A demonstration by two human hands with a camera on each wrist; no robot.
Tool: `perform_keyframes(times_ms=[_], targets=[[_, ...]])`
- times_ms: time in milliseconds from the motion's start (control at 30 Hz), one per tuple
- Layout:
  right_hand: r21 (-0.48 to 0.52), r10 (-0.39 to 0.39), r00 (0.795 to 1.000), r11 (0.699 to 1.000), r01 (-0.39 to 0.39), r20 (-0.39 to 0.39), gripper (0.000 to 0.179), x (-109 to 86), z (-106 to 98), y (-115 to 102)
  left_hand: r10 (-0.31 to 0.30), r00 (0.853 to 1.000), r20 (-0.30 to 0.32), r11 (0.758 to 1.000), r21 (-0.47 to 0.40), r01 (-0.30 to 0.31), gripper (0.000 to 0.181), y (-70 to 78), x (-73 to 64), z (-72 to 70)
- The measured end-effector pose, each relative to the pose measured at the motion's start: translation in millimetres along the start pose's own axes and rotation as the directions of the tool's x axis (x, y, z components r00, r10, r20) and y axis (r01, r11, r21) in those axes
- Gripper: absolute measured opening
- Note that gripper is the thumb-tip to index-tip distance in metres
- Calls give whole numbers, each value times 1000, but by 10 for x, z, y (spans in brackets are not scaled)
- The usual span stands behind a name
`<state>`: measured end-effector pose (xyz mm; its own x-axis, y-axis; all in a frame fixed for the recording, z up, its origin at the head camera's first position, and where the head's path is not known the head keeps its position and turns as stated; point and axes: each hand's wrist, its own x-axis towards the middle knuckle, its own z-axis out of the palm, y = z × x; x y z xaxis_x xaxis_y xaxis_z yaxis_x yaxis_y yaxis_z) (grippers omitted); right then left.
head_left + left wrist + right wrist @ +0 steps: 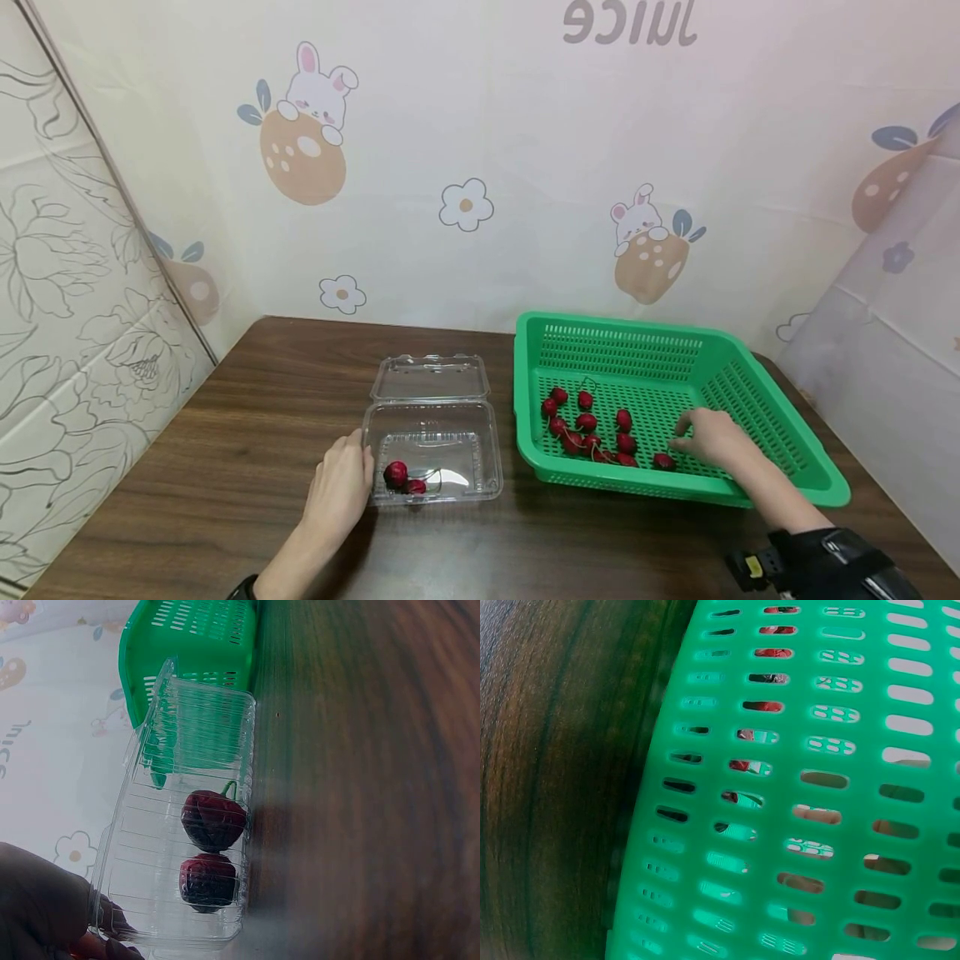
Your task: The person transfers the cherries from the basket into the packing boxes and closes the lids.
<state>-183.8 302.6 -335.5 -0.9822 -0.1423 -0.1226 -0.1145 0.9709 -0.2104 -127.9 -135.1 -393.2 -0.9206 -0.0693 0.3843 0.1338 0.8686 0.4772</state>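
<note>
My left hand (pixel 339 479) grips the left edge of a clear plastic clamshell box (pixel 491 454), whose lid (pixel 431 379) is folded back. Inside that box lie two dark red cherries, one (pixel 395 475) larger-looking beside another (pixel 416 487); the left wrist view shows a green stem on one cherry (pixel 213 820). Over at the right, my right hand (pixel 716 437) reaches down inside a green plastic basket (pixel 630 477), fingers loosely bent. A single cherry (pixel 663 461) lies just beside its fingertips. In the right wrist view, the slotted basket wall (pixel 780 780) hides most of that hand.
Several more cherries (pixel 587 422) are clustered in the left part of the basket. Both containers stand on a dark wooden table (pixel 247 442). A patterned white wall covering (pixel 405 167) rises behind the table, with another patterned panel (pixel 82 333) on the left.
</note>
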Motion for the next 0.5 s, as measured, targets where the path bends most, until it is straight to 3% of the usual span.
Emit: perform_keyframes(times_ms=[500], targets=[[15,1,1000,1000,-1,-9,4,-14,14,-2,-19,1000,0,1000,-2,19,4,3,2,-2]])
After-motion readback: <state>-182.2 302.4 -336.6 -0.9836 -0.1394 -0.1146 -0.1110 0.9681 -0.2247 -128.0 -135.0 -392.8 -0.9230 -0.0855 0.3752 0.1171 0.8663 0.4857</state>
